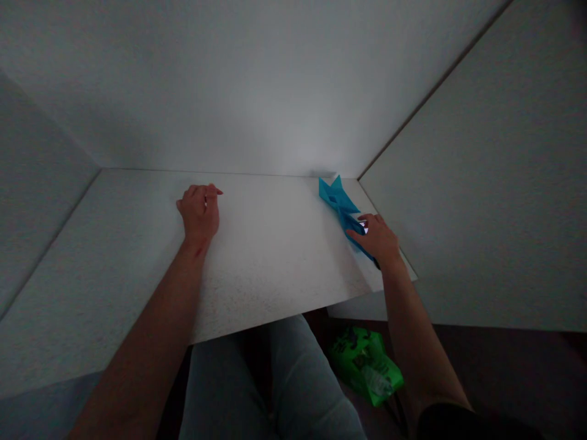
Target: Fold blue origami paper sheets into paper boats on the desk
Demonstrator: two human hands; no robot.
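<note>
Nearest me are my jeans (pixel 300 373), with a green bag (pixel 367 366) below the table (pixel 275 244). My right hand (pixel 378 238) is at the near part of the blue thing (pixel 338 198), thumb and fingers parted around it; whether they grip it, I can't tell. I judge I'm at handling it, and shifting it would call for a secure pinch. My left hand (pixel 200 206) rests well apart, fingers loosely curled; its palm is hidden. The blue thing's far end lies near the back wall (pixel 220 85).
</note>
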